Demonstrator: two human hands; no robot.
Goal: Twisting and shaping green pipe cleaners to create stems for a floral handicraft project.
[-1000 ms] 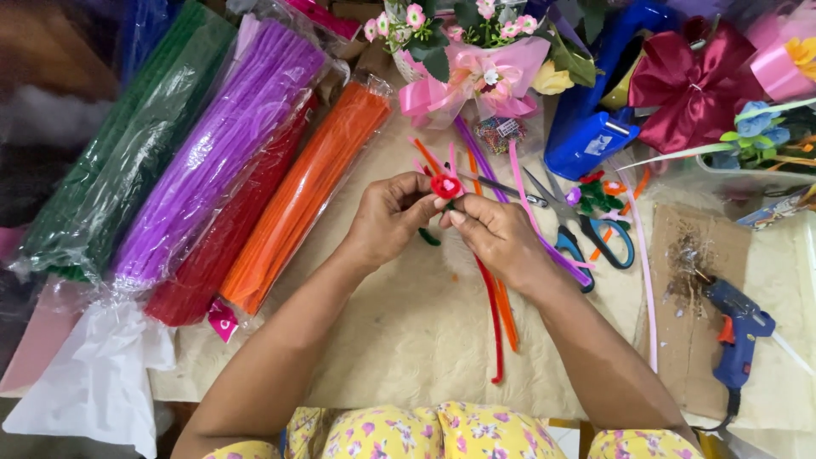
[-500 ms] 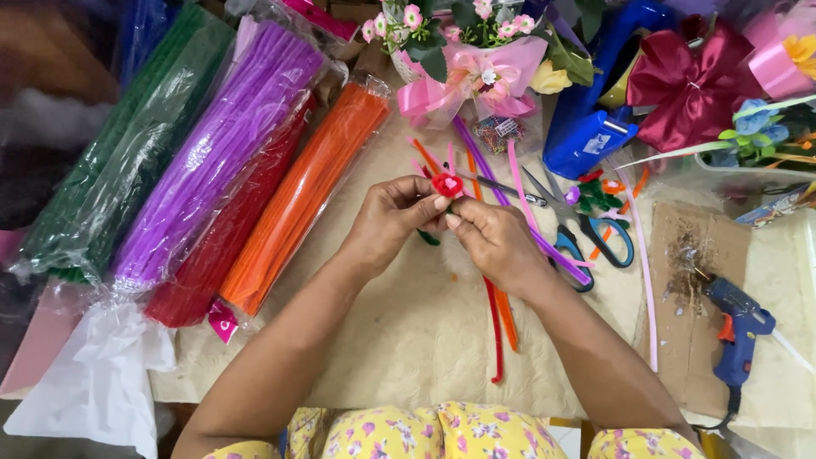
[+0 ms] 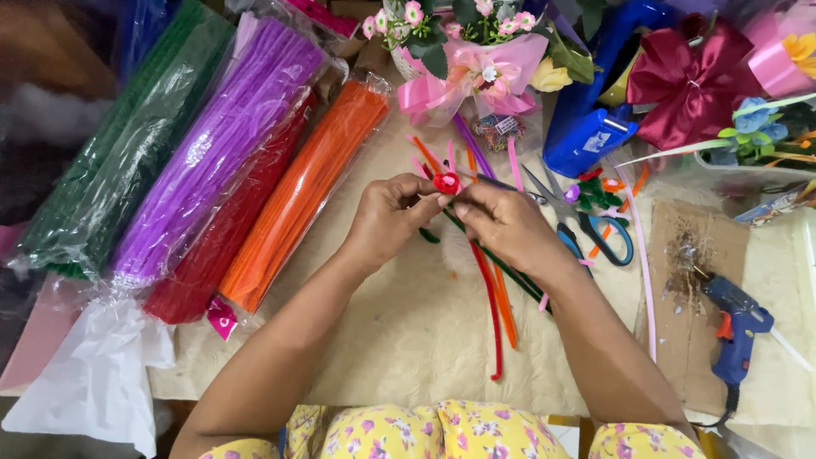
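pinching a small red pipe-cleaner flower in both grips, left hand and right hand, its face pointing upward.

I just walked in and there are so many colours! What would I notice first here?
Probably the long bundles of fuzzy craft stems on the left: green, purple, red and orange, lying side by side in clear bags. In the middle, the left hand and right hand pinch a small red curled piece together. A blue glue gun lies at the right.
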